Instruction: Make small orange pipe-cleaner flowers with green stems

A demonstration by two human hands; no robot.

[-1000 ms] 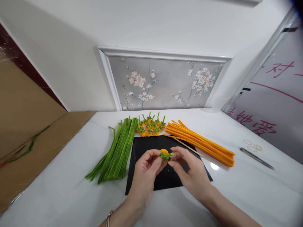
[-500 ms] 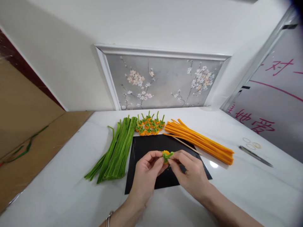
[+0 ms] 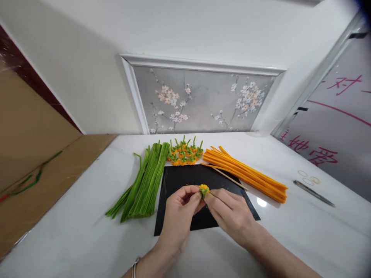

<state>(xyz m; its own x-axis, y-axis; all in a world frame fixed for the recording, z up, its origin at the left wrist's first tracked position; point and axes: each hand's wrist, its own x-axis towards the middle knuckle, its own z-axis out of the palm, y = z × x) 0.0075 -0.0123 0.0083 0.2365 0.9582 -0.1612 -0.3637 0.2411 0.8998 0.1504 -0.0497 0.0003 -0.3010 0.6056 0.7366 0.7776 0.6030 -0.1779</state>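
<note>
A small orange and green fuzzy piece [image 3: 204, 189] is held up over the black mat [image 3: 185, 177]. My left hand [image 3: 181, 210] pinches it from the left between thumb and fingers. From the right, the closed fingertips of my right hand [image 3: 230, 214] grip its green part, which they mostly cover. Behind the mat stand several finished-looking orange pieces with green tops and upright stems [image 3: 183, 154]. Green fuzzy stems [image 3: 147, 185] lie in a bundle left of the mat, and orange fuzzy stems [image 3: 246, 172] lie in another at the right.
A thin wooden stick [image 3: 230, 178] crosses the mat's upper right edge. Tweezers [image 3: 314, 193] and several clear rings [image 3: 307, 180] lie on the white table [image 3: 290, 239] at the right. Brown cardboard [image 3: 58, 173] borders the table's left side.
My right hand's fingers have closed over the green strip that stuck out to the right, and the orange top now shows more. The view has shifted slightly.
</note>
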